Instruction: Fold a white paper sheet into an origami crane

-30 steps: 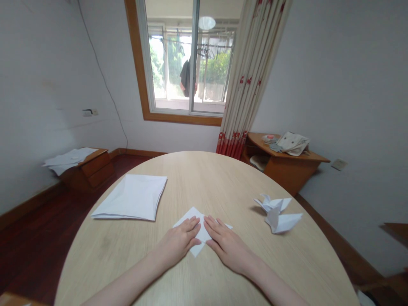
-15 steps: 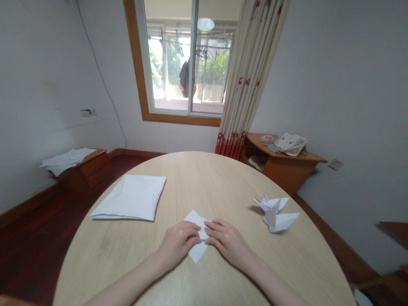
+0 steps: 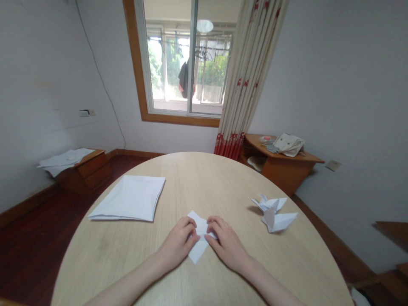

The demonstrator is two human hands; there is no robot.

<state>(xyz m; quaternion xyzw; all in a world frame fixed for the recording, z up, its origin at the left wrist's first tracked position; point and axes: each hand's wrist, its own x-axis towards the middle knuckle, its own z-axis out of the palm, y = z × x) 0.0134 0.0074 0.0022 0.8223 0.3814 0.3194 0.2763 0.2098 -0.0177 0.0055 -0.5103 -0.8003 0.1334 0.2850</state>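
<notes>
A small folded piece of white paper (image 3: 197,251) lies on the round wooden table (image 3: 204,178) in front of me, one corner pointing away and another toward me. My left hand (image 3: 178,240) is on its left side, thumb and curled fingers closed on the paper's edge. On the right side my right hand (image 3: 225,242) grips it the same way, fingers bent and thumb near the middle. The fingers cover both side corners of the paper. A crease crosses the part between the two thumbs.
A stack of white paper sheets (image 3: 129,197) lies on the table at the left. Folded paper birds (image 3: 279,221) stand at the right. Beyond the table are a low drawer cabinet (image 3: 92,165), a corner desk (image 3: 283,170) with a cloth bag (image 3: 289,144), and a curtain (image 3: 245,85) beside the window.
The fingers of both hands have curled from lying nearly flat on the paper to gripping its sides, drawn slightly apart. The paper stays at the same place.
</notes>
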